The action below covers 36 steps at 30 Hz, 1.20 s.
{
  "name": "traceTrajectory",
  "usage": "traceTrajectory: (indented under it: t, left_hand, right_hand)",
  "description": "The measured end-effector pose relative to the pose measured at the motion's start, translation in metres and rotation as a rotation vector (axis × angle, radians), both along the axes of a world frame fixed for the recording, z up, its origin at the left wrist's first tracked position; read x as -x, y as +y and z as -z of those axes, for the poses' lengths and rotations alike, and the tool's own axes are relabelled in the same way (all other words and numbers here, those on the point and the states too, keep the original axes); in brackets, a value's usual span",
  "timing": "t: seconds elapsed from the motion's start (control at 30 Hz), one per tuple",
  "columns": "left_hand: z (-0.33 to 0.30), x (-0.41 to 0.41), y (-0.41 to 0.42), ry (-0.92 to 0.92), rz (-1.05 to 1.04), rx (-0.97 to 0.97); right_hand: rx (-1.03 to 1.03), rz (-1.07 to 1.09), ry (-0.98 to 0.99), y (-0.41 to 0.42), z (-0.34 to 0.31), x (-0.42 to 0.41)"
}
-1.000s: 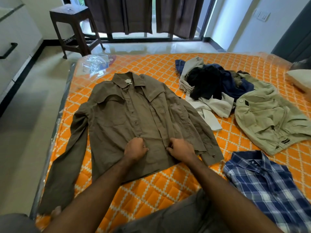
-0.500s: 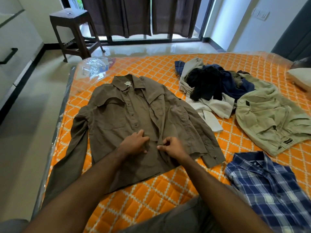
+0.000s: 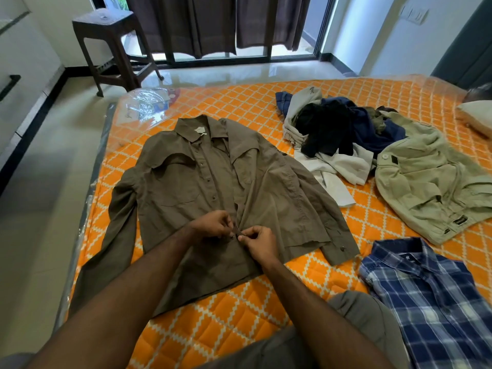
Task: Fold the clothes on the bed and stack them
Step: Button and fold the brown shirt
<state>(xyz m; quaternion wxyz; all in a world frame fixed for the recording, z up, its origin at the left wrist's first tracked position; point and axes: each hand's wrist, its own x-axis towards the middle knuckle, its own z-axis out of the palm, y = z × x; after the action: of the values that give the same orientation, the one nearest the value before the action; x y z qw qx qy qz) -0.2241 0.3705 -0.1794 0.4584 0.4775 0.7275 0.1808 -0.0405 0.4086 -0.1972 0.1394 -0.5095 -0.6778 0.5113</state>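
Olive shirt (image 3: 213, 187) lies flat on orange bed (image 3: 239, 328), left of clothes heap (image 3: 332, 129). Left hand (image 3: 213, 226) and right hand (image 3: 259, 242) pinch placket at lower button, probably fastening. Fabric thin, soft, limp; better hold at shoulders and hem.

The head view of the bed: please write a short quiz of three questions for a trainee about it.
1. True or false: both hands pinch the front placket of the brown shirt.
2. Which garment lies nearest the person's right side? A) plaid shirt B) beige jacket C) black garment
3. Fill in: the brown shirt lies spread flat on the orange ___.

Key: 1. True: the left hand and right hand meet at a lower button. 2. A, the plaid shirt. 3. Mattress.
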Motion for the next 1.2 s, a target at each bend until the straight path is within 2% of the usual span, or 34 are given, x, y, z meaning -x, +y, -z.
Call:
traceTrajectory:
  t: [0.17,0.3,0.6,0.7,0.87,1.2]
  left_hand:
    - [-0.003,-0.001,0.004,-0.112,-0.097,0.060]
    - [0.000,-0.001,0.007,-0.085,-0.077,0.088]
    - [0.006,0.004,0.010,-0.057,-0.097,0.168]
    - [0.006,0.003,0.011,-0.069,-0.114,0.162]
    - [0.008,0.002,0.007,-0.123,-0.159,0.113]
    - [0.010,0.001,0.006,-0.150,-0.269,0.116]
  right_hand:
    - [-0.017,0.047,0.017,-0.007,0.002,0.002]
    - [-0.025,0.070,0.035,-0.011,0.004,0.005]
    - [-0.226,0.001,-0.064,-0.023,0.006,0.011]
    - [-0.290,0.005,-0.058,-0.024,0.013,0.012]
    - [-0.267,0.068,0.011,-0.019,0.023,0.011]
    - [-0.380,0.001,-0.054,-0.026,0.027,0.014]
